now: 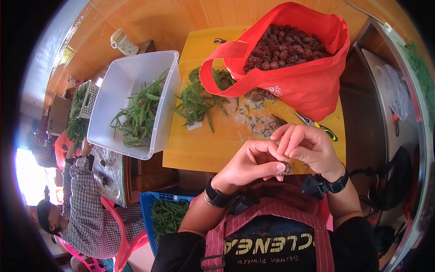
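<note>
On the yellow table (199, 149), a red bag (308, 86) holds dark cones (285, 47).

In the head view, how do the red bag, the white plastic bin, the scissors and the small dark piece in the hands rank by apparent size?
Largest to smallest:
1. red bag and white plastic bin: they look alike, so I leave them unranked
2. scissors
3. small dark piece, held between both hands close to the camera

Yellow table (195, 149) — orange wooden floor (149, 18)
</note>
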Demonstrator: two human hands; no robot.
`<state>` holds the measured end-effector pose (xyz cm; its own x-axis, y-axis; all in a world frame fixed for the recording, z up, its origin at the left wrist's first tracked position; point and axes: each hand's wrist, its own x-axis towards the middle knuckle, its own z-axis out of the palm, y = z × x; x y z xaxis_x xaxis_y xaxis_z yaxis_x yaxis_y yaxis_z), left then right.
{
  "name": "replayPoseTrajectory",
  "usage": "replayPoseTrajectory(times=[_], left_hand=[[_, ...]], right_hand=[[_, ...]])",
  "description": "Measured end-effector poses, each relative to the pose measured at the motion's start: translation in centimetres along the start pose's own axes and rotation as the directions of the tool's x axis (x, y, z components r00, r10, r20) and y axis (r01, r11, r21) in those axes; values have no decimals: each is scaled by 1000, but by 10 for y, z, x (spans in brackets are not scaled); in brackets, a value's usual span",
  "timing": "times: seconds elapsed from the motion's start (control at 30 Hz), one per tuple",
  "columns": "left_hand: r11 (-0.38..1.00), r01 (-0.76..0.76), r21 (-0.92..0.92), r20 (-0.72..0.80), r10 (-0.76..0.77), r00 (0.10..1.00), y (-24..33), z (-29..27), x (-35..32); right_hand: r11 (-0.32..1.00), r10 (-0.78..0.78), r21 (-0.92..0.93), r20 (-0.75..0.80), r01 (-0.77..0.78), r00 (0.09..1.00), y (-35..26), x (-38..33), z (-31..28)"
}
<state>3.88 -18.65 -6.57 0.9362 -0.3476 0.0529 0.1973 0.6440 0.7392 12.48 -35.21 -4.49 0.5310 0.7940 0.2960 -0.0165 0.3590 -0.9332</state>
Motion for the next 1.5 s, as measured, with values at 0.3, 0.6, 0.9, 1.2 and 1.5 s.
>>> replayPoseTrajectory(times=[0.3,0.6,0.9,1.2,1.5], left_hand=[[984,-21,175,25,17,1000,3,6,2],[994,-100,41,-43,102,994,-3,5,2],[998,-56,-3,-76,56,996,-5,6,4],[999,-4,53,-74,8,997,5,11,5],[997,-31,77,-13,32,999,4,12,7]], right_hand=[[976,101,-192,-30,-105,994,-25,-3,2],[957,282,114,-130,-268,951,-23,-13,3],[1000,6,-30,45,-5,999,2,-13,-8],[989,-140,46,-16,141,990,12,-9,-2],[993,-96,71,-33,98,995,8,-9,0]])
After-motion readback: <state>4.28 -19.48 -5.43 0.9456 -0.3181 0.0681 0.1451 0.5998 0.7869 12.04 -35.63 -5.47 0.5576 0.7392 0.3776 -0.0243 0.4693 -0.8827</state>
